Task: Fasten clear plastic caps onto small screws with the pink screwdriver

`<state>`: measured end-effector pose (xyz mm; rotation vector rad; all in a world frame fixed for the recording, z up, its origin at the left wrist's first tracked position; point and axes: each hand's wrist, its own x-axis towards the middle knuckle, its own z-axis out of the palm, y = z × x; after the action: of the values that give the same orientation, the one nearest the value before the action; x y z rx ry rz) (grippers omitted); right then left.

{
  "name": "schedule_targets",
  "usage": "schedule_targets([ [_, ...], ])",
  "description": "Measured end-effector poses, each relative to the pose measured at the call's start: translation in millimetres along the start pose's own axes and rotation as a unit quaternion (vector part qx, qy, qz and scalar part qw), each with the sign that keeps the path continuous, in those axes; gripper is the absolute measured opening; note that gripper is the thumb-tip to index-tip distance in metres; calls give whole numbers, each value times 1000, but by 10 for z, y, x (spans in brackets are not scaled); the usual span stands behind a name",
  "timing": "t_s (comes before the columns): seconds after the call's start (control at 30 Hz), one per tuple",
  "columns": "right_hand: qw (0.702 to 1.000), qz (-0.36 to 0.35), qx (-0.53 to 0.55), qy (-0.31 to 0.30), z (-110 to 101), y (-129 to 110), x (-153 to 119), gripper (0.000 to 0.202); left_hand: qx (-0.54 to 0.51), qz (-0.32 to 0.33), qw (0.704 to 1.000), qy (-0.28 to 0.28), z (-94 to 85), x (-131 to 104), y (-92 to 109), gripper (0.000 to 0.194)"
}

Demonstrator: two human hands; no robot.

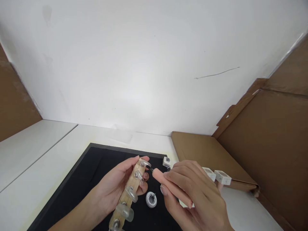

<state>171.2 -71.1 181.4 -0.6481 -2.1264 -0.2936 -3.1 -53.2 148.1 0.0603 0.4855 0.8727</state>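
My left hand (pixel 114 181) is closed around a rough wooden stick (pixel 130 189), holding it at a slant over the black mat. Several clear nail tips (pixel 132 194) stand in a row along the stick on small round mounts. My right hand (pixel 199 195) pinches a small brush (pixel 172 187) by its thick pink handle. Its thin dark end meets or almost meets the farthest nail tip (pixel 145 163); I cannot tell if they touch. Below that, a small round white pot (pixel 151 200) with a dark grey inside sits on the mat.
The black mat (pixel 103 160) lies on a white table (pixel 43 154). A small white block (pixel 166 161) is at the mat's far right corner. Two white square-topped pieces (pixel 222 177) stand beyond my right hand, before a flat cardboard box (pixel 199 146). Cardboard walls (pixel 271 134) rise at both sides.
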Motion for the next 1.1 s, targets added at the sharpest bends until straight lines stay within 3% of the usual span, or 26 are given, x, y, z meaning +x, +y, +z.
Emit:
schedule_targets([
  [0.3,999,32,8,16,-18,-14,-7,17,57,26,998,-11,-51,4,-25,18],
  [0.57,989,74,116,57,-69,-41,-11,25,175,116,977,-34,-73,-5,-46,20],
  [0.73,985,80,145,54,-60,-65,-1,26,202,124,971,-34,-68,-12,-61,25],
  [1.1,991,81,102,35,-48,-36,-23,21,198,129,970,-64,-111,2,-42,24],
])
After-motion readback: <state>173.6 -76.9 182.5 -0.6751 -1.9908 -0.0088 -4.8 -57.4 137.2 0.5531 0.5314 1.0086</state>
